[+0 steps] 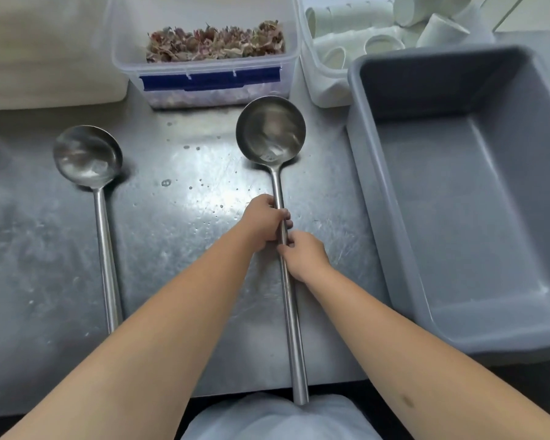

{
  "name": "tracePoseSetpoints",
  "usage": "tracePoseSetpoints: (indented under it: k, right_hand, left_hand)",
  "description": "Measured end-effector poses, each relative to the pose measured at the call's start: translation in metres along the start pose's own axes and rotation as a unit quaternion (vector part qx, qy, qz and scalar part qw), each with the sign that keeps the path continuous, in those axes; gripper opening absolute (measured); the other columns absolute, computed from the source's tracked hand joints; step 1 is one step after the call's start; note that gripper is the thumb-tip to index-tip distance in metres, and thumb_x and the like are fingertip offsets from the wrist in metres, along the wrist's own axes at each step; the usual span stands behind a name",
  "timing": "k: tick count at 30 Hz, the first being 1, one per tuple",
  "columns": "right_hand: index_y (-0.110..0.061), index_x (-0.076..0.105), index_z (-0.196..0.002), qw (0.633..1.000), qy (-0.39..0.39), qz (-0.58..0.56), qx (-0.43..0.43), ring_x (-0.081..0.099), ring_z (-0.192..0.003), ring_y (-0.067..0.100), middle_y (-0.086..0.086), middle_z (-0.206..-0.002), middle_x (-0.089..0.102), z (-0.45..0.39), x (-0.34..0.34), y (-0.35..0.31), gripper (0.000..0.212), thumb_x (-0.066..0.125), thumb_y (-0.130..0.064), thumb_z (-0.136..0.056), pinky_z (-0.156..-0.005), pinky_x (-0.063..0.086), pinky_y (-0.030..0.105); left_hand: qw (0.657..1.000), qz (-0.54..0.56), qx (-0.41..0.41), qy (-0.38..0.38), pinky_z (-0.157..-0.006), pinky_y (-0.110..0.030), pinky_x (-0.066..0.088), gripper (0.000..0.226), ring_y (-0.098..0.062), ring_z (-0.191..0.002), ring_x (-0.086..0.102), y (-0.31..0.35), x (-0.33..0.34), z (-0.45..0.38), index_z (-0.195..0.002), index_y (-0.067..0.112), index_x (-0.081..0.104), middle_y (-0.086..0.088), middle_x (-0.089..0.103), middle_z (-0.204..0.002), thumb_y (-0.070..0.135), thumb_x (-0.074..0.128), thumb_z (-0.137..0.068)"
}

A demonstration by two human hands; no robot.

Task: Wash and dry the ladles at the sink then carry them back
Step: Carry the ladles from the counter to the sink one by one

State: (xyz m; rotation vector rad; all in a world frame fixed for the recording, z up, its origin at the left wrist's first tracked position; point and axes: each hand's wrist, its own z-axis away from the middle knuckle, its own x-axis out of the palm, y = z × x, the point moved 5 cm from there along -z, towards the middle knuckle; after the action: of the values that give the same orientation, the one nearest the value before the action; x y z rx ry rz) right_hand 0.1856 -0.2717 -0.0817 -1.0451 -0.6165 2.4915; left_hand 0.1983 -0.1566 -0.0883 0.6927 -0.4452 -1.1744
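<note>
On steel counter (178, 255): my left hand (265, 222) and right hand (304, 255) both grip right ladle (278, 198) handle; left ladle (97, 198) lies beside. No sink visible; wash stage unclear, droplets hint done.

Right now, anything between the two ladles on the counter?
Head view: only bare steel counter with water droplets lies between the left ladle and the held ladle.

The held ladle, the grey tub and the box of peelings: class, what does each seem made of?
Held ladle: apparently stainless steel, brushed, with mirror-like glints in its bowl; both hands grip its handle.
Grey tub: probably moulded plastic, matte, with rounded corners and a soft sheen.
Box of peelings: clear plastic, since its contents show through the wall.
</note>
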Motion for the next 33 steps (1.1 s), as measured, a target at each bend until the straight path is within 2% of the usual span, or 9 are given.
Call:
tracePoseSetpoints:
  k: [3,7,10,13,17,22,25,27,33]
  right_hand:
    - [-0.019,0.051,-0.068,1.000,-0.011,-0.023,0.012,0.053,-0.071,0.021,-0.002,-0.070,0.055,-0.002,-0.001,0.001,0.026,0.058,-0.024,-0.093,-0.056,0.038,0.030]
    - [-0.010,0.069,-0.086,0.993,-0.042,-0.104,0.037,0.068,-0.089,0.031,0.010,-0.090,0.073,-0.008,0.004,0.006,0.019,0.061,-0.027,-0.093,-0.082,0.056,0.042]
    - [-0.014,0.067,-0.087,0.969,-0.082,-0.219,0.082,0.068,-0.086,0.024,0.006,-0.090,0.072,-0.006,0.007,0.010,0.013,0.059,-0.021,-0.096,-0.083,0.057,0.042]
    - [-0.015,0.066,-0.094,0.953,-0.109,-0.263,0.101,0.065,-0.083,0.018,0.004,-0.089,0.070,-0.005,0.007,0.011,0.009,0.057,-0.019,-0.097,-0.083,0.056,0.038]
    - [-0.017,0.067,-0.089,0.957,-0.096,-0.256,0.099,0.065,-0.082,0.019,0.005,-0.089,0.072,-0.004,0.007,0.008,0.012,0.058,-0.020,-0.097,-0.088,0.055,0.043]
    - [-0.018,0.068,-0.084,0.975,-0.052,-0.202,0.078,0.068,-0.083,0.025,0.014,-0.097,0.074,-0.004,0.002,0.001,0.014,0.060,-0.023,-0.093,-0.073,0.054,0.037]
    - [-0.015,0.069,-0.084,0.973,-0.046,-0.211,0.079,0.071,-0.091,0.037,0.020,-0.098,0.072,0.001,-0.001,0.003,0.012,0.062,-0.024,-0.088,-0.083,0.058,0.051]
    - [-0.011,0.068,-0.086,0.971,-0.040,-0.224,0.075,0.072,-0.087,0.037,0.020,-0.094,0.072,0.012,-0.006,0.002,0.011,0.063,-0.020,-0.089,-0.084,0.057,0.056]
    - [-0.009,0.068,-0.080,0.978,-0.018,-0.198,0.064,0.073,-0.085,0.035,0.017,-0.087,0.074,0.044,-0.015,0.003,0.010,0.063,-0.014,-0.087,-0.079,0.059,0.047]
  left_hand:
    - [0.998,0.038,-0.009,-0.039,-0.071,-0.045,0.058,0.010,-0.026,-0.076,0.064,-0.003,0.000,-0.002,-0.104,0.006,0.050,-0.015,0.061,-0.089,-0.001,0.048,-0.097]
    - [0.995,0.072,-0.027,-0.067,-0.075,-0.042,0.060,0.008,-0.024,-0.082,0.066,-0.007,-0.005,-0.007,-0.104,0.002,0.056,-0.012,0.064,-0.092,0.003,0.050,-0.098]
    - [0.994,0.078,-0.035,-0.073,-0.077,-0.042,0.059,0.007,-0.024,-0.080,0.066,-0.008,-0.004,-0.010,-0.101,0.004,0.058,-0.012,0.065,-0.089,0.003,0.051,-0.098]
    - [0.992,0.088,-0.038,-0.081,-0.080,-0.045,0.059,0.008,-0.025,-0.079,0.065,-0.010,-0.005,-0.012,-0.101,0.005,0.058,-0.012,0.064,-0.088,0.003,0.052,-0.097]
    - [0.989,0.076,-0.051,-0.117,-0.080,-0.043,0.058,0.009,-0.026,-0.081,0.065,-0.008,-0.008,-0.012,-0.104,0.009,0.058,-0.009,0.065,-0.090,0.007,0.054,-0.097]
    - [0.990,0.041,-0.041,-0.125,-0.074,-0.040,0.059,0.006,-0.026,-0.079,0.066,0.002,-0.011,-0.010,-0.102,0.007,0.057,-0.008,0.063,-0.087,0.007,0.054,-0.097]
    - [0.990,0.037,-0.036,-0.129,-0.071,-0.040,0.059,0.004,-0.026,-0.080,0.066,0.005,-0.010,-0.003,-0.100,0.006,0.056,-0.009,0.062,-0.087,0.006,0.054,-0.097]
    - [0.991,0.042,-0.037,-0.124,-0.072,-0.043,0.060,0.004,-0.027,-0.082,0.067,0.004,-0.008,0.003,-0.099,0.005,0.056,-0.009,0.063,-0.089,0.005,0.054,-0.097]
    - [0.990,0.065,-0.051,-0.114,-0.076,-0.044,0.059,0.007,-0.026,-0.083,0.068,-0.008,-0.006,0.027,-0.102,0.003,0.058,-0.010,0.064,-0.093,0.004,0.054,-0.096]
